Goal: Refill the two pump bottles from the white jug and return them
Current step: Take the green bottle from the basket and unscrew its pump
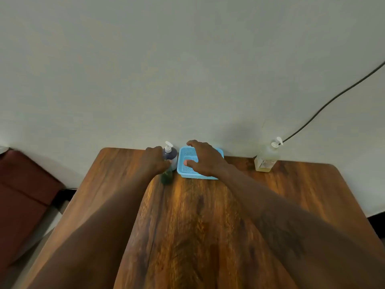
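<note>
Against the pale wall (187, 59) stands the wooden table (198, 215), with everything pushed to its far edge, likely to keep the near surface free for pouring. Next in size, the blue basket (188, 175), a perforated tray, sits mid-edge. Nothing shows inside it, though the right hand (205, 161) covers much of it. That hand is over the basket with its grip released and fingers spread, perhaps to steady it; I cannot tell if it touches.

Far to the right, the clear pump bottle (267, 158) stands upright by the wall, and its yellowish liquid seems low. Just left of the basket, the dark pump bottle (169, 156) stands upright, its fill hidden. Beside it, the left hand (155, 161) has its grip clenched on the top of a blurred green bottle (166, 177), whose contents are unclear. The white jug is out of view.
</note>
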`<state>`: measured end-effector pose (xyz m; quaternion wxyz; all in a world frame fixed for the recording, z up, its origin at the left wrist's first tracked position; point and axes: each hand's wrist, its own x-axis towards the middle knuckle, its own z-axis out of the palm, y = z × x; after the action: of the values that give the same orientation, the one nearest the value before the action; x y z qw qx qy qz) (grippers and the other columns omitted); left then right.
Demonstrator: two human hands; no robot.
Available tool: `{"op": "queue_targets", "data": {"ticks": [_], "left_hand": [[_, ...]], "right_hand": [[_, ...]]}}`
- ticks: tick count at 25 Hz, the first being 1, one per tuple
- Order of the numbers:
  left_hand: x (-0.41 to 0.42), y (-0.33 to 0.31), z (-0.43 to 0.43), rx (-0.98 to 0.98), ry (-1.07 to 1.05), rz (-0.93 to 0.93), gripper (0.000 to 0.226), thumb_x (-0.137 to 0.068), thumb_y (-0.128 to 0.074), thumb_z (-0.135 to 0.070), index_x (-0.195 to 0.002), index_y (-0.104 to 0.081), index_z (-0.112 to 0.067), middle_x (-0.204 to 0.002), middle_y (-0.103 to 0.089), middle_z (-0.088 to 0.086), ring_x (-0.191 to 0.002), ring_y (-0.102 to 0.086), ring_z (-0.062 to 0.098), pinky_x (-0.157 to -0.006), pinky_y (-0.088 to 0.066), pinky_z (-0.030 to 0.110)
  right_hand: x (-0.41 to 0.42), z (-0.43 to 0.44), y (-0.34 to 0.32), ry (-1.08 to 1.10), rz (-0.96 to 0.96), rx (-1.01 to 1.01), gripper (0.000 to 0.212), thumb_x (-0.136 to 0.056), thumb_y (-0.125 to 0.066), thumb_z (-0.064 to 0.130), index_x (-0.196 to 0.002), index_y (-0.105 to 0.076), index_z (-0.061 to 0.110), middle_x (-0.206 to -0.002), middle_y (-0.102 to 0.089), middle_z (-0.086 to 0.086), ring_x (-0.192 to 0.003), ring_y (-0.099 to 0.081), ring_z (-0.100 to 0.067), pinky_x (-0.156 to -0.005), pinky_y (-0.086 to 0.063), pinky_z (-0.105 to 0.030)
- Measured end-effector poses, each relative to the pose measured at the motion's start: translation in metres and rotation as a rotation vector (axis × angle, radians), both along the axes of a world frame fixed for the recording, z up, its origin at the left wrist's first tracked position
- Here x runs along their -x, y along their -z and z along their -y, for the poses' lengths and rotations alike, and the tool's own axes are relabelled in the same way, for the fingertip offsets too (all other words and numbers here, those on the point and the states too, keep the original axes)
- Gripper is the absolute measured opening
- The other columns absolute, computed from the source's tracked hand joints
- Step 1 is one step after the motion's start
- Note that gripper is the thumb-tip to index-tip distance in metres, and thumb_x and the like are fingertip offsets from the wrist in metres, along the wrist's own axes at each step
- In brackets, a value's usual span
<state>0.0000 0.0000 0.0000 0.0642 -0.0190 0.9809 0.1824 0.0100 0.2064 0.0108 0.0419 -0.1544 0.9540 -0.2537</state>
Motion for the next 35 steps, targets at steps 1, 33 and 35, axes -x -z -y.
{"op": "queue_targets", "data": {"ticks": [1, 33, 35], "left_hand": [[0.002, 0.004, 0.0, -0.017, -0.014, 0.033, 0.034, -0.088, -0.073, -0.025, -0.117, -0.063, -0.01, -0.098, -0.066, 0.004, -0.087, -0.061, 0.015, -0.08, -0.055, 0.026], [-0.094, -0.035, -0.085, -0.562, 0.232, -0.063, 0.053, -0.086, -0.071, -0.056, -0.125, -0.069, -0.021, -0.114, -0.072, -0.011, -0.1, -0.065, -0.001, -0.077, -0.047, 0.008], [-0.105, -0.007, -0.086, -0.609, 0.21, -0.009, 0.068, -0.076, -0.076, -0.065, -0.131, -0.065, -0.026, -0.12, -0.069, -0.013, -0.106, -0.065, 0.0, -0.08, -0.049, 0.012]], "right_hand": [[0.002, 0.002, 0.004, -0.003, 0.012, 0.001, 0.068, -0.089, -0.072, 0.048, -0.144, -0.043, 0.022, -0.141, -0.058, -0.002, -0.122, -0.056, -0.022, -0.101, -0.049, -0.044], [-0.086, -0.057, 0.013, 0.227, -0.133, 0.391, 0.035, -0.079, -0.059, 0.061, -0.076, -0.072, 0.028, -0.073, -0.072, 0.014, -0.071, -0.067, -0.005, -0.061, -0.054, -0.032], [-0.093, -0.062, 0.028, 0.243, -0.15, 0.426, 0.025, -0.078, -0.066, 0.06, -0.069, -0.065, 0.036, -0.067, -0.066, 0.021, -0.065, -0.063, -0.001, -0.056, -0.049, -0.026]]}}
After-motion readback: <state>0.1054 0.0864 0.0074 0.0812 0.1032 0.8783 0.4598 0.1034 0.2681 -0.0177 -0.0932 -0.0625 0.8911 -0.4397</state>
